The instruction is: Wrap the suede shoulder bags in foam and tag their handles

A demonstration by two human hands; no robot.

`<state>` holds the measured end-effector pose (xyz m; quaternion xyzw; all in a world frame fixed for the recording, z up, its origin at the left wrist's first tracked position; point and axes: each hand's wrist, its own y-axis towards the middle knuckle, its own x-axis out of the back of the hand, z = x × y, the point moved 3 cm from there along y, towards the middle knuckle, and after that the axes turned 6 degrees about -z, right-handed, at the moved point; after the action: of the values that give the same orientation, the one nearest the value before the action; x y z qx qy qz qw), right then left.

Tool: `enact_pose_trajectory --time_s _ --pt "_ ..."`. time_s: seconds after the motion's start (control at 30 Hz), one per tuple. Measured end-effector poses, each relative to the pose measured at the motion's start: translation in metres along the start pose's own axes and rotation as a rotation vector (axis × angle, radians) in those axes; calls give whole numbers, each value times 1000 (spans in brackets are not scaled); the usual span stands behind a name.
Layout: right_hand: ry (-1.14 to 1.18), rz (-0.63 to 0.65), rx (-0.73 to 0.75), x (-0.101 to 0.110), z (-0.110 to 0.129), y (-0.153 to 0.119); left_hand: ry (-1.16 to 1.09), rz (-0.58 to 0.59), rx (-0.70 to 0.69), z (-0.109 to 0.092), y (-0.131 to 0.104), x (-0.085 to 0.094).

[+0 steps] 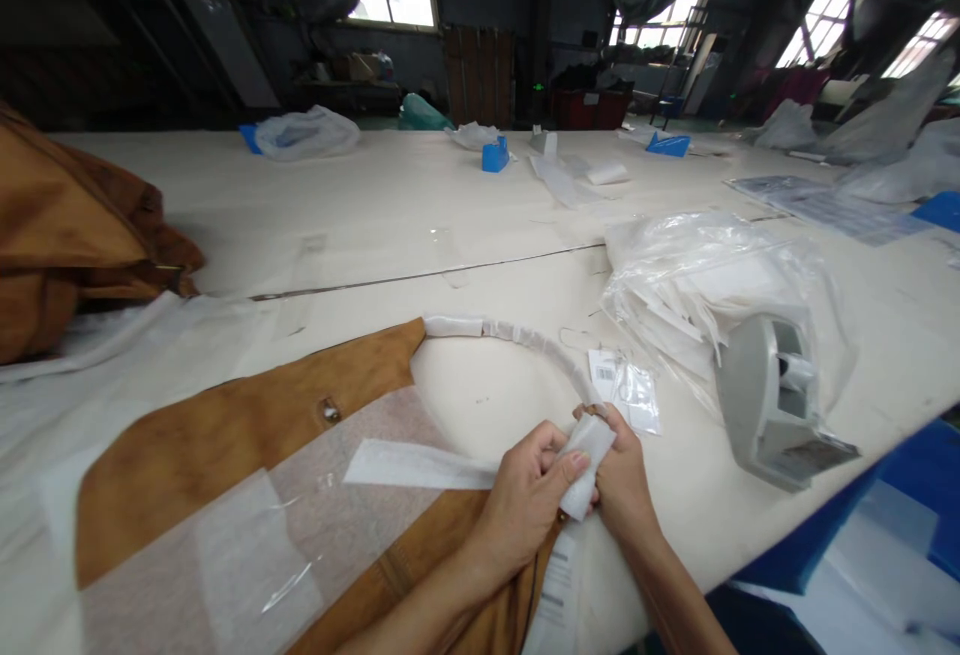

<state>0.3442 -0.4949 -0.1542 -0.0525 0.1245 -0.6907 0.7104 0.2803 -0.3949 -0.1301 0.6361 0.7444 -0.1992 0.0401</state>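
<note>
A brown suede bag [172, 465] lies flat on the table, with a translucent sheet [337, 465] across its front. From its top corner a curved strap [525, 337], wrapped in white material, runs round to my hands. My left hand [521, 490] pinches a white foam strip [587, 465] folded around the strap's near end. My right hand [624, 475] is closed on the same end from the other side; its fingertips are partly hidden behind the foam. Another white strip [420, 465] extends leftward from beneath my left hand. White printed labels [553, 585] hang below my hands.
A grey tape dispenser [757, 405] stands at the right near the table edge, beside a clear plastic bag [697, 275] of white strips. Small tagged packets [626, 390] lie just beyond my right hand. More brown suede [67, 235] is piled at the left. Blue dispensers [495, 154] sit farther back.
</note>
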Motion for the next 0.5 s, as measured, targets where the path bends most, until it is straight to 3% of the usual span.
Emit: enact_pose_trajectory --time_s 0.33,0.43,0.5 --pt "104 79 -72 -2 -1 2 139 -155 -176 0 7 2" --pt "123 89 -22 8 4 -4 213 -212 -198 -6 9 3" --pt "64 25 47 22 8 -13 269 -245 -222 -12 11 5"
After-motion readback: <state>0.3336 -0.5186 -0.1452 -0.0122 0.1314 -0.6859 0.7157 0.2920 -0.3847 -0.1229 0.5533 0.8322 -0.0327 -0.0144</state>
